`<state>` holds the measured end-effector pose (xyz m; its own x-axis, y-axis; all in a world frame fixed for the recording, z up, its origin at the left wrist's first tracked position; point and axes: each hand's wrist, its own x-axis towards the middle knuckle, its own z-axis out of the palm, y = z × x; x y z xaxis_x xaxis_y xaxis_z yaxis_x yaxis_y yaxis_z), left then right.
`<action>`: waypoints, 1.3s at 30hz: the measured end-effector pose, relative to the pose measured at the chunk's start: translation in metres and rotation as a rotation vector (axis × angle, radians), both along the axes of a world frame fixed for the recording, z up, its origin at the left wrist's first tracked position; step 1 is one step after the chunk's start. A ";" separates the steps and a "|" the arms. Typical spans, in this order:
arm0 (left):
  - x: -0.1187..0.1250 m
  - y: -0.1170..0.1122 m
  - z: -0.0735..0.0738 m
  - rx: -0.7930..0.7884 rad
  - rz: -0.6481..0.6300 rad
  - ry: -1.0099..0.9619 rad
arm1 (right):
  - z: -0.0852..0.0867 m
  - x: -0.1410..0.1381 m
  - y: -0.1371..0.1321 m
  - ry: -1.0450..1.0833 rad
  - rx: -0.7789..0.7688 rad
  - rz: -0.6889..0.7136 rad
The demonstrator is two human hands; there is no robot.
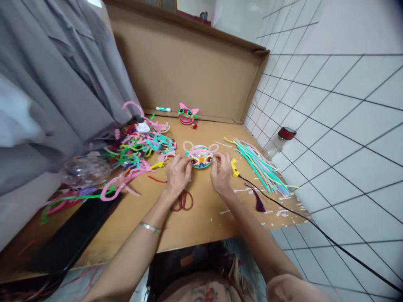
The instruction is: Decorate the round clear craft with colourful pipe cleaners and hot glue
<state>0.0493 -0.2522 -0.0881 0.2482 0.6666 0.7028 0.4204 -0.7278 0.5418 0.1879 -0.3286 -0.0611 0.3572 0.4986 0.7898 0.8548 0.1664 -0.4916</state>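
A small round pipe-cleaner animal face (200,157) with pink loop ears lies on the cardboard work surface (208,209). My left hand (178,172) pinches its left side with curled fingers. My right hand (221,170) grips its right side, fingers bent. Red scissors (182,200) lie just under my left wrist. A yellow glue gun (234,167) with a black cord lies beside my right hand.
A tangled heap of coloured pipe cleaners (138,147) lies at left, a straight bundle (261,165) at right. A finished pink-eared figure (187,115) and a marker (163,109) sit by the cardboard back wall. A red-lidded jar (281,140) stands on the tiled floor. A purple tassel (258,203) lies near the cord.
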 end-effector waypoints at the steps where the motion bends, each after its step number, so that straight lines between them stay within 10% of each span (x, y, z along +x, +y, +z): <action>1: -0.001 -0.001 0.001 0.002 0.012 -0.003 | -0.002 -0.004 -0.001 -0.004 -0.002 0.015; 9: -0.042 0.022 0.027 -0.070 0.248 0.122 | -0.051 -0.019 -0.011 -0.180 -0.121 0.162; 17: -0.099 0.069 0.054 -0.310 0.654 0.434 | -0.034 -0.013 -0.006 -0.201 -0.108 0.083; 39: -0.099 0.118 0.053 -0.403 0.696 0.636 | -0.034 0.003 -0.019 -0.116 -0.102 0.095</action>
<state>-0.0497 -0.1346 -0.0347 -0.0354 0.9627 0.2683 0.9749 -0.0258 0.2211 0.1906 -0.3476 -0.0952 0.2141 0.6056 0.7664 0.8895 0.2034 -0.4092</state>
